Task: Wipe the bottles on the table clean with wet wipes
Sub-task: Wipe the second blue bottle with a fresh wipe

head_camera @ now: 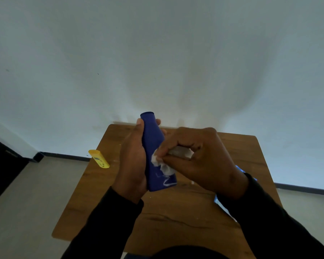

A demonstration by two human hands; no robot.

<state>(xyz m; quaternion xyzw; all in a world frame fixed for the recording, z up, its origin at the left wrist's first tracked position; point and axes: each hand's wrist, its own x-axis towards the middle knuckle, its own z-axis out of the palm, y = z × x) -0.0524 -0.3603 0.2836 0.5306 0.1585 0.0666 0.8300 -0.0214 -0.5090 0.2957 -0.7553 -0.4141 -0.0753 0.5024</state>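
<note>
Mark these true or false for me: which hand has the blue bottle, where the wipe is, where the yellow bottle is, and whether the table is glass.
1. The left hand holds the blue bottle. True.
2. The right hand is empty. False: its fingers press a white wipe against the bottle.
3. The yellow bottle lies on the table's left edge. True.
4. The table is glass. False: it is wood.

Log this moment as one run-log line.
left hand: holds blue bottle | right hand: presses wet wipe on it | yellow bottle: lying on table
</note>
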